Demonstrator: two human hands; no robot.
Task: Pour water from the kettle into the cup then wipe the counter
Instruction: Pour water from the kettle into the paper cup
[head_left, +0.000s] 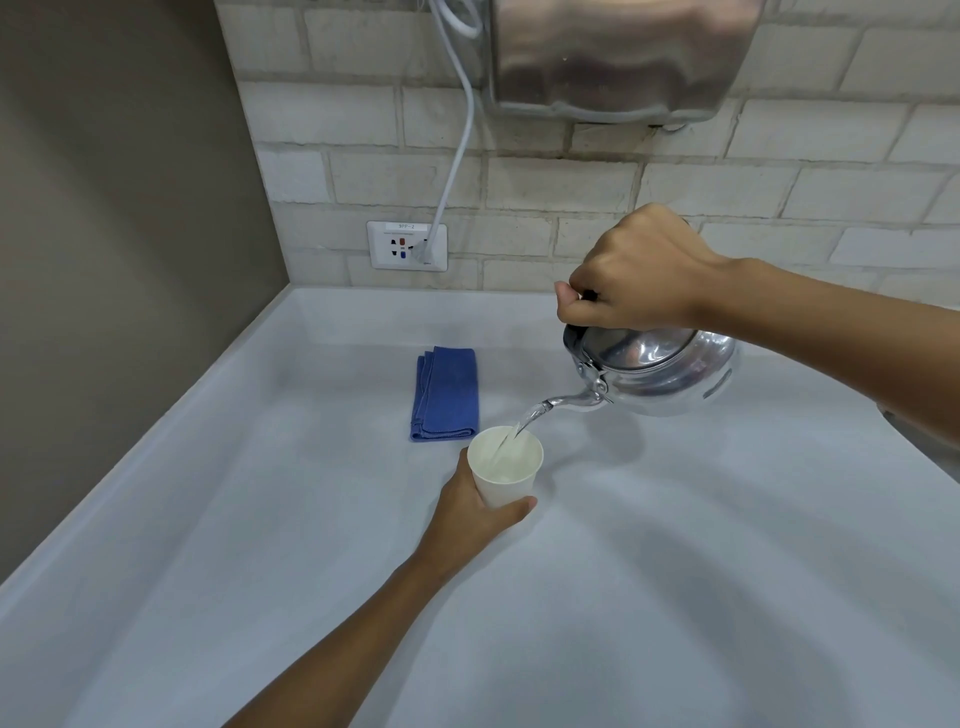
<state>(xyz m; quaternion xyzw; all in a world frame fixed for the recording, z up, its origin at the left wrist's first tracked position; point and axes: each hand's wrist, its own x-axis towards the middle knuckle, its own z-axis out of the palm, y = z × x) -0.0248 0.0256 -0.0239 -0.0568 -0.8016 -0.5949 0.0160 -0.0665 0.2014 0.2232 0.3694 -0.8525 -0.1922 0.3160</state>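
A shiny metal kettle (660, 371) hangs tilted above the white counter (623, 571), spout down to the left. My right hand (634, 270) is closed on its dark handle from above. A thin stream of water runs from the spout into a white paper cup (506, 467). My left hand (472, 514) wraps around the cup's lower part and holds it upright on or just above the counter. A folded blue cloth (445, 394) lies flat on the counter just behind the cup, untouched.
A grey wall borders the counter on the left, a tiled wall at the back. A wall socket (407, 246) with a white cable plugged in sits low on the tiles. A steel appliance (618, 57) hangs on the wall above the kettle.
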